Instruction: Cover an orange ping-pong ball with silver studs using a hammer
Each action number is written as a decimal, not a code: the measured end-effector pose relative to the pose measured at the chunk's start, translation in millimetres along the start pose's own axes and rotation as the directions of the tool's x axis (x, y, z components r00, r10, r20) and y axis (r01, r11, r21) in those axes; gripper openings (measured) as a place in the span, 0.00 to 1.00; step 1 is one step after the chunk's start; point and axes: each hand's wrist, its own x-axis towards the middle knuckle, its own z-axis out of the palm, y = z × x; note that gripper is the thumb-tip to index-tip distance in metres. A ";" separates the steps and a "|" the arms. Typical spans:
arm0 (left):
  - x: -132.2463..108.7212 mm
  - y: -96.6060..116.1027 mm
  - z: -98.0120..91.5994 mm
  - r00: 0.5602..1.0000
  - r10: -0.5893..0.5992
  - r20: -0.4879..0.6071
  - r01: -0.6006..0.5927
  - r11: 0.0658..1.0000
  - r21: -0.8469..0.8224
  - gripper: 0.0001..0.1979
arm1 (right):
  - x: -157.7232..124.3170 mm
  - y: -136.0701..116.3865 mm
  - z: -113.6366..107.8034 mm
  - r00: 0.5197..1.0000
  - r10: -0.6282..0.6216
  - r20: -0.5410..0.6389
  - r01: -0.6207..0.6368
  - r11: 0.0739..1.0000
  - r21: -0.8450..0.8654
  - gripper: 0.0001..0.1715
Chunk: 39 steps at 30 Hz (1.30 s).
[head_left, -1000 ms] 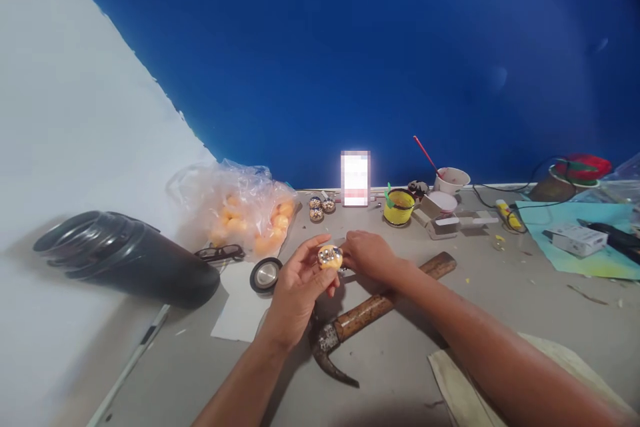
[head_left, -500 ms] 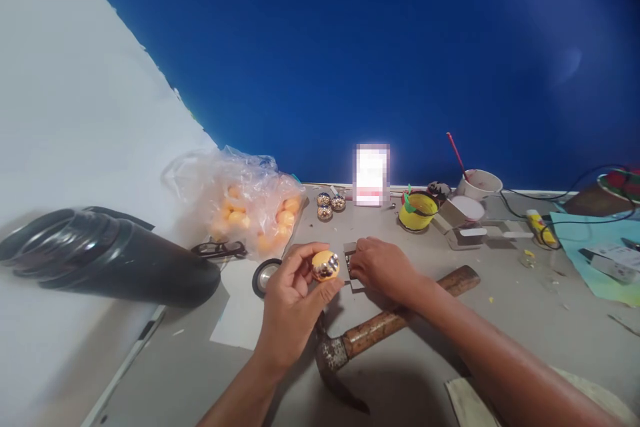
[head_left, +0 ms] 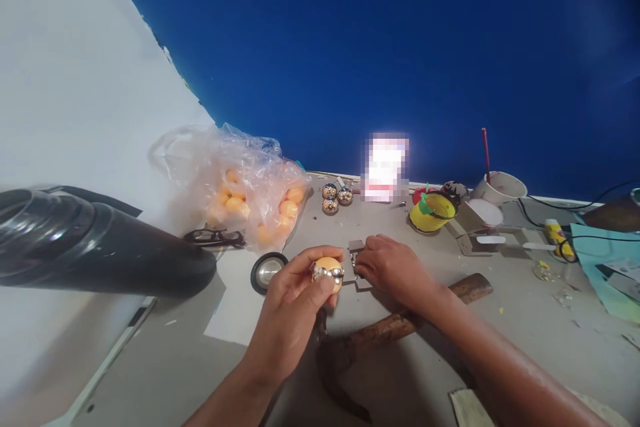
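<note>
Left hand (head_left: 295, 303): black-rimmed disc (head_left: 271, 272) just beside; plastic bag (head_left: 250, 155) and dark tube (head_left: 120, 247) block farther left.
Right hand (head_left: 395, 270): hammer (head_left: 383, 331) lies slantwise beneath the forearm (head_left: 480, 340), barring a low pass.
Far path: open table (head_left: 381, 221) between 3 studded balls (head_left: 330, 204) and yellow cup (head_left: 431, 215).
Right path: bare table between hammer handle and teal paper (head_left: 595, 247), small scraps scattered.

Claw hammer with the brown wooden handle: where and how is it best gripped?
Probably at the brown wooden handle's far end, from the right, with a wrapping grip: the handle is long and narrow, lies diagonally, and that end juts out past the right forearm, which crosses over it.
</note>
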 end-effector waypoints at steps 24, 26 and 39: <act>1.9 -2.6 6.9 0.962 -0.201 0.183 0.255 0.899 -0.357 0.17 | -2.1 -10.5 0.8 0.996 0.091 0.011 -0.090 0.993 -0.078 0.16; 1.7 -3.3 7.6 0.965 -0.187 0.182 0.237 0.918 -0.316 0.18 | -1.5 -9.4 4.7 0.998 0.067 0.007 -0.066 0.992 -0.104 0.16; -3.9 0.9 7.9 0.977 -0.178 0.116 0.199 0.958 -0.207 0.25 | -3.6 -12.0 -2.3 0.993 0.102 0.059 -0.099 0.993 -0.064 0.16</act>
